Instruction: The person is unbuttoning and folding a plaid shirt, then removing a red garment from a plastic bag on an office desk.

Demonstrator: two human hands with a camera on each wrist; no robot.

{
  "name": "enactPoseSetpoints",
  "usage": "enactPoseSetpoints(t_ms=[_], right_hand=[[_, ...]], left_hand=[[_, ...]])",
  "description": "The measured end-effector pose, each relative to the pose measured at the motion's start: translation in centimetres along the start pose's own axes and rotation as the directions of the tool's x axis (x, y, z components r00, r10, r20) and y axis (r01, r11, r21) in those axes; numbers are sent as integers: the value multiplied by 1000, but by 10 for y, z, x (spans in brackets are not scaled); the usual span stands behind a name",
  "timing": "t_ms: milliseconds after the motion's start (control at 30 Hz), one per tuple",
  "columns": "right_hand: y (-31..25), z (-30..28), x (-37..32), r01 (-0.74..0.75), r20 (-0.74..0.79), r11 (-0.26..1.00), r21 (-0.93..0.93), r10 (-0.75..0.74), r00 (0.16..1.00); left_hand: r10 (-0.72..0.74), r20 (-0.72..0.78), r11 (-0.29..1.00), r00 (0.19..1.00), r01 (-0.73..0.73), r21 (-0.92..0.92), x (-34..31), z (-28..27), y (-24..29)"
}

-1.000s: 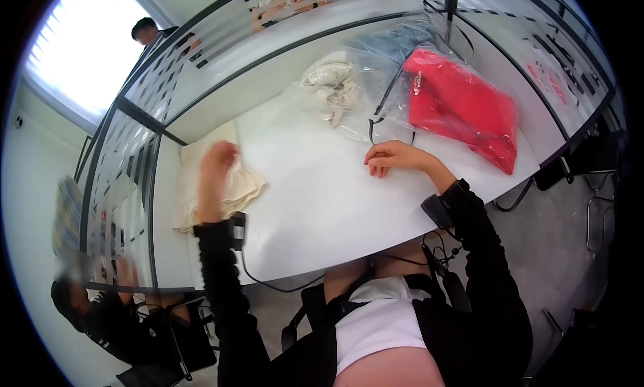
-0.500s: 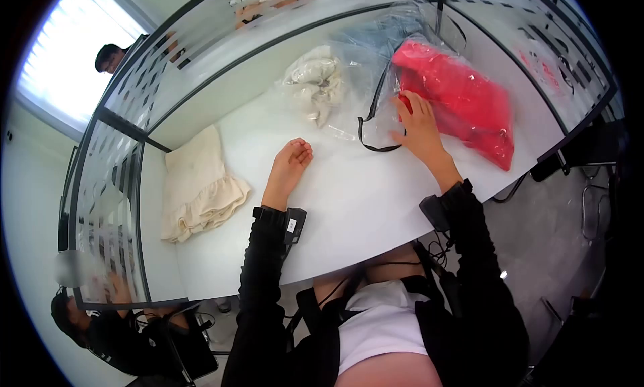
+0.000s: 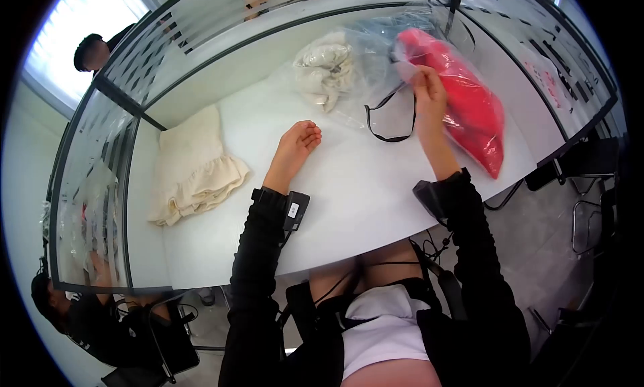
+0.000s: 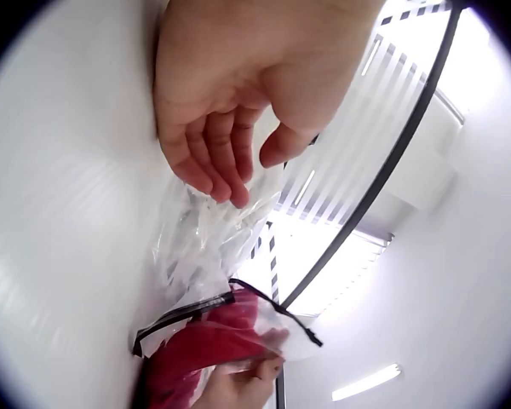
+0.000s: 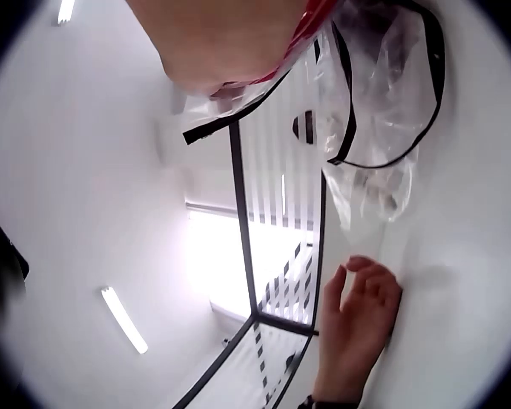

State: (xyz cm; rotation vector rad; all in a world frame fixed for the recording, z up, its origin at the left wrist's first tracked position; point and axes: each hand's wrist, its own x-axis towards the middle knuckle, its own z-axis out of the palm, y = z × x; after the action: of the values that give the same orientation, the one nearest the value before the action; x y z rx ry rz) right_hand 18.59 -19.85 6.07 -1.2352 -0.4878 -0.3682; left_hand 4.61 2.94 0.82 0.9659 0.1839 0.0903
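My right hand (image 3: 431, 108) pinches the edge of a clear plastic bag holding a folded red garment (image 3: 473, 95); in the left wrist view its fingers (image 4: 260, 375) grip the plastic beside the red cloth (image 4: 200, 349). The near end of the bag is raised and tilted. A black-edged opening (image 3: 391, 139) of another clear bag lies just left of that hand. On the table, my left hand (image 3: 294, 152) rests on its side, fingers loosely bent with nothing in them. Left of it lies a cream cloth with a ruffled hem (image 3: 198, 172).
Behind my hands, a clear bag with a white bundle (image 3: 324, 68) and a blue item in plastic (image 3: 386, 45) stand against the back panel. Black-framed partitions (image 3: 121, 102) border the white table (image 3: 335, 199). Cables (image 3: 433, 249) hang at its front edge.
My left hand has moved right, from over the cream cloth to the table's middle. My right hand has reached forward from the table and taken hold of the red garment's bag, tilting it.
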Motion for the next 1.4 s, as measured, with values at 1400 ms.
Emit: enactPoseSetpoints(t_ms=[1400], right_hand=[[-25,26,-94,475,974,869,141,-208,90]], left_hand=[[-637,238,656,733,355,665,-83,40,20]])
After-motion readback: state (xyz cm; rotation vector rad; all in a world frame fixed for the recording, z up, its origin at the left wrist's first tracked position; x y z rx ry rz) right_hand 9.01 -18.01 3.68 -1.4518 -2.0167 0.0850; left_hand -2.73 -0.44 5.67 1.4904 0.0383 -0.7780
